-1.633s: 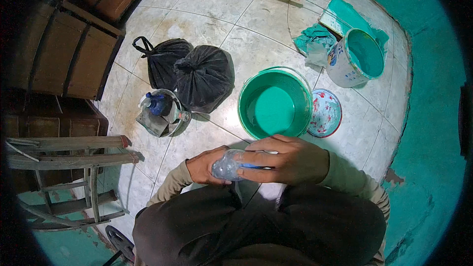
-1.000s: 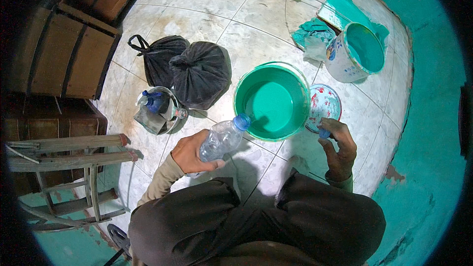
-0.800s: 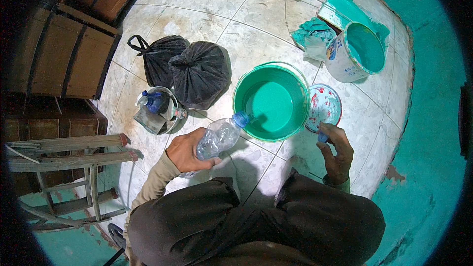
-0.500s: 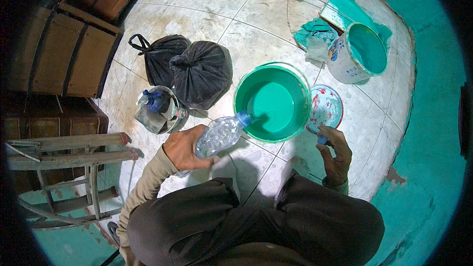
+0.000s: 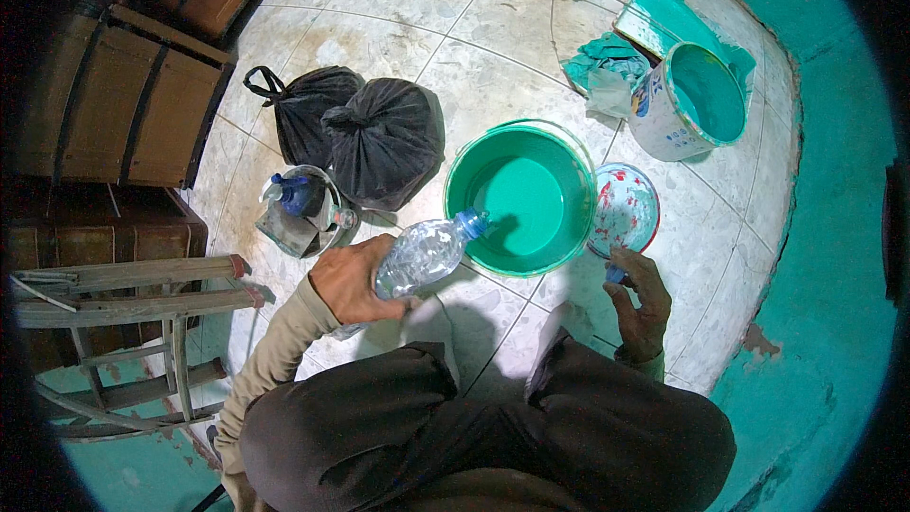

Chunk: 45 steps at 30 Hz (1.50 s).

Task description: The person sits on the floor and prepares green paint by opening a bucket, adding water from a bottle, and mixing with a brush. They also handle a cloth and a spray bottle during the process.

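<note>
In the head view, a clear plastic bottle (image 5: pixel 422 256) is clasped in the left hand (image 5: pixel 353 280), fingers wrapped around its body, and is tilted so that its uncapped blue neck is brought to the near-left rim of the green bucket (image 5: pixel 512 144); whether the rim is touched cannot be told. Green paint (image 5: pixel 536 197) is held in the bucket. A small blue cap (image 5: pixel 614 274) is pinched between thumb and fingers of the right hand (image 5: pixel 642 296), near the red-smeared lid (image 5: pixel 630 209). The step appears to be pouring, though no stream can be made out; a steady tilt, mouth kept inside the rim, seems called for.
</note>
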Each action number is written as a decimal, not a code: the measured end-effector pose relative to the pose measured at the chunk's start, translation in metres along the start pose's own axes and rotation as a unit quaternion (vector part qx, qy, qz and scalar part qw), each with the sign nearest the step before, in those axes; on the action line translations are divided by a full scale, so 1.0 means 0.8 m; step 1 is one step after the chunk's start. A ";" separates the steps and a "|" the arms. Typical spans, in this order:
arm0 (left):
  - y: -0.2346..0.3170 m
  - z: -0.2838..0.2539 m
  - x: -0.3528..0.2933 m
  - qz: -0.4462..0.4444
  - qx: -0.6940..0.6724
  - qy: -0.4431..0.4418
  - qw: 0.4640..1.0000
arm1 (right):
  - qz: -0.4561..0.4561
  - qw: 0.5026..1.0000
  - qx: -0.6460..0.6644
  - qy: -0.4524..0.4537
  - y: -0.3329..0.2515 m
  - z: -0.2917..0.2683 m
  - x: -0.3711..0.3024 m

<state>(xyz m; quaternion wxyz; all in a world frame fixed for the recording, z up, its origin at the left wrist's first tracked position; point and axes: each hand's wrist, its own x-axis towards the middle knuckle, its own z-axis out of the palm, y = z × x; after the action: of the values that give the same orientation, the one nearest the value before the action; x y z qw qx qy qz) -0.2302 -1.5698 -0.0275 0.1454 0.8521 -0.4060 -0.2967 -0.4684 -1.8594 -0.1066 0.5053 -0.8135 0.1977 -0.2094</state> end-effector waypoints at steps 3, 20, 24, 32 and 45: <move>-0.002 -0.001 0.000 0.015 -0.009 0.018 1.000 | 0.004 1.000 -0.014 -0.001 -0.004 -0.001 0.001; 0.007 -0.008 0.010 0.009 -0.001 0.007 1.000 | 0.036 0.999 -0.001 0.004 0.002 0.002 -0.004; 0.009 -0.010 0.013 0.012 0.001 0.002 1.000 | 0.033 0.999 -0.012 -0.003 0.006 0.001 -0.006; 0.010 -0.011 0.013 0.022 0.008 0.000 1.000 | 0.028 0.999 0.009 -0.020 0.014 0.001 -0.011; 0.010 -0.014 0.010 -0.001 0.049 -0.017 0.999 | 0.015 1.000 0.010 -0.008 0.014 0.005 -0.013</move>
<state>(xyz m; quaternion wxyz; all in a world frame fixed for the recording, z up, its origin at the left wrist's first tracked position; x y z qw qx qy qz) -0.2239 -1.5811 -0.0181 0.0964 0.8533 -0.4219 -0.2909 -0.4759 -1.8554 -0.1202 0.5179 -0.8071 0.2039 -0.1968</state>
